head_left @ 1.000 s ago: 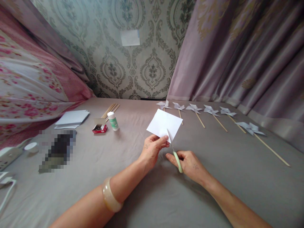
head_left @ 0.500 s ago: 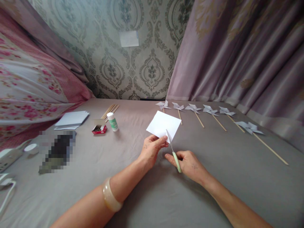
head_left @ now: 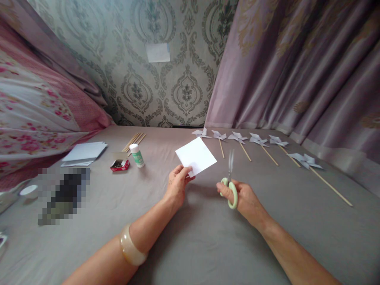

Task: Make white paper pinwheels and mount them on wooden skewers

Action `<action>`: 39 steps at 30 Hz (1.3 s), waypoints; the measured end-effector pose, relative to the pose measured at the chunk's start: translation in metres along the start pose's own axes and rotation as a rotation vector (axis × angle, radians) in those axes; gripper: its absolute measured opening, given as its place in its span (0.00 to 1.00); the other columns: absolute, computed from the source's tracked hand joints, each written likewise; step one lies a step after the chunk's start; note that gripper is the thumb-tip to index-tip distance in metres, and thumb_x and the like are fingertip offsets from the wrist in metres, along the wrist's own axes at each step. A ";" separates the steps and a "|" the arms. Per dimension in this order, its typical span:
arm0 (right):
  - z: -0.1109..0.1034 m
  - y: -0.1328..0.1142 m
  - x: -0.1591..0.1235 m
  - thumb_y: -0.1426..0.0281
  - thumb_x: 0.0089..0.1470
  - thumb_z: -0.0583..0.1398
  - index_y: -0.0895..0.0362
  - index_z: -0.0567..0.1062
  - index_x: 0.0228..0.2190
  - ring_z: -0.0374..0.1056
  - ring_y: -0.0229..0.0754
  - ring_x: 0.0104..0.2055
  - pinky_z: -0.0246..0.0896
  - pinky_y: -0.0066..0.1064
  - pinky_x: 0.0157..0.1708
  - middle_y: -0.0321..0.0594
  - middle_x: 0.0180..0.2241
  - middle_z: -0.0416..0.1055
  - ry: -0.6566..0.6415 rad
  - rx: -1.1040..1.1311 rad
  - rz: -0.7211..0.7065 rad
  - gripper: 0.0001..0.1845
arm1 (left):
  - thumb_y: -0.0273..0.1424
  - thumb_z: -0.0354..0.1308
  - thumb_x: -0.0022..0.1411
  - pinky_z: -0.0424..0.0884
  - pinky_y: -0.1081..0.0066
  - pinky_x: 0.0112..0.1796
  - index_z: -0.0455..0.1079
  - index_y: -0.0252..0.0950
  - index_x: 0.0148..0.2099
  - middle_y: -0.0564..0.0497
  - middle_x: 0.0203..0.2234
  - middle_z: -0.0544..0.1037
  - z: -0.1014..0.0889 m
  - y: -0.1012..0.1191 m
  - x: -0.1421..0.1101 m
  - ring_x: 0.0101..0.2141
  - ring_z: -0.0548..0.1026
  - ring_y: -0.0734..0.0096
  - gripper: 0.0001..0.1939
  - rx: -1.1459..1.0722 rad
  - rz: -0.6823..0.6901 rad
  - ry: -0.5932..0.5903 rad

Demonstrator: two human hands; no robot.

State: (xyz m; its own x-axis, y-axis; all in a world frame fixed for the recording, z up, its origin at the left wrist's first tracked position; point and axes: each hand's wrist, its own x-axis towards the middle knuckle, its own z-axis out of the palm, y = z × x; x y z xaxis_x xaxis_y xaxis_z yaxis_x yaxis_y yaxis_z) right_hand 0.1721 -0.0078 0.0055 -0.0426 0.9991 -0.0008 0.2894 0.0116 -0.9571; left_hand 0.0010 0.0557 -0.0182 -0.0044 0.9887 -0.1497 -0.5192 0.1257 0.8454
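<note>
A square sheet of white paper [head_left: 196, 155] is pinched at its near corner by my left hand [head_left: 178, 184], thumb on top. The sheet is held above the grey cloth [head_left: 190, 241]. To its right, my right hand [head_left: 242, 196] grips scissors [head_left: 232, 194] with pale green handles. Their blades point up and away, blurred and slightly apart, and do not touch the paper. Any cut in the sheet is too faint to make out.
Several paper pinwheels [head_left: 305, 160] on sticks lie in a row at the right. Loose sticks [head_left: 133, 143], a glue stick [head_left: 137, 156], a small red box [head_left: 120, 164] and a stack of paper [head_left: 84, 154] are at the left. A pixelated item [head_left: 67, 196] lies nearer.
My right hand has drawn the scissors out of the paper and turned them upright, to the right. My left hand has shifted left and rotated the sheet.
</note>
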 end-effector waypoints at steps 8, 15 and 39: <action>-0.013 0.019 0.016 0.50 0.43 0.65 0.57 0.68 0.21 0.46 0.31 0.19 0.40 0.27 0.16 0.28 0.17 0.52 0.224 0.301 0.055 0.23 | 0.29 0.61 0.43 0.65 0.75 0.28 0.73 0.33 0.28 0.52 0.21 0.75 0.001 -0.002 -0.007 0.24 0.71 0.74 0.06 0.194 -0.022 -0.188; -0.012 0.022 0.014 0.57 0.36 0.68 0.58 0.66 0.18 0.47 0.31 0.21 0.44 0.26 0.20 0.28 0.18 0.54 0.182 0.288 0.062 0.21 | 0.28 0.64 0.42 0.66 0.75 0.26 0.73 0.34 0.26 0.52 0.21 0.75 0.002 -0.002 -0.007 0.23 0.71 0.74 0.05 0.183 -0.093 -0.233; 0.007 0.014 0.005 0.42 0.45 0.57 0.56 0.64 0.20 0.50 0.34 0.22 0.47 0.28 0.22 0.30 0.18 0.53 0.180 -0.053 0.032 0.29 | 0.33 0.72 0.40 0.64 0.77 0.26 0.72 0.31 0.27 0.52 0.23 0.74 0.010 -0.010 -0.012 0.25 0.71 0.78 0.14 0.044 -0.076 -0.116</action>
State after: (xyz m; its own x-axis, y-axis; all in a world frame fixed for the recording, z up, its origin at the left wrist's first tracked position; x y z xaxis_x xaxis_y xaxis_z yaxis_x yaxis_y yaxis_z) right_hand 0.1695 -0.0032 -0.0097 0.1376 0.9902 0.0248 0.3376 -0.0233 -0.9410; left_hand 0.0149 0.0431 -0.0195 0.1331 0.9788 -0.1559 -0.4759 0.2011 0.8562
